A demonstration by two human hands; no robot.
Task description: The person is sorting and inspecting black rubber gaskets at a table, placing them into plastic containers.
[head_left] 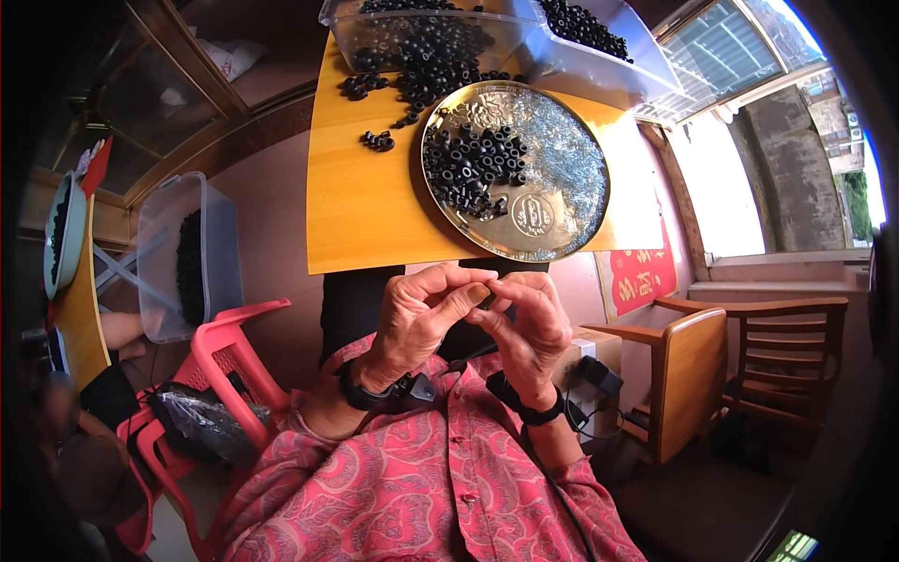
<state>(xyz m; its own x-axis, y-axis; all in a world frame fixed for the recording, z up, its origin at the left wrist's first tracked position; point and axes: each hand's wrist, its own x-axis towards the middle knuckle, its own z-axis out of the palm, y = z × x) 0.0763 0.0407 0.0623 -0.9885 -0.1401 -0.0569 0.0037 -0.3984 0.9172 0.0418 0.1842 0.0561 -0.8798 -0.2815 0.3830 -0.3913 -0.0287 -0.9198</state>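
Above my lap, in front of the table edge, both hands meet fingertip to fingertip. My left hand pinches a small black part between thumb and forefinger. On its other side, my right hand closes its fingertips on the same part, which the fingers mostly hide. It resembles the short black rings heaped on the round golden tray. Many tiny clear pieces cover the tray's right side. Neither hand touches the tray or the table.
The yellow table also bears loose black rings and clear plastic bins at its far side. Left are a red plastic chair, another clear bin and part of a person. Wooden chairs stand right.
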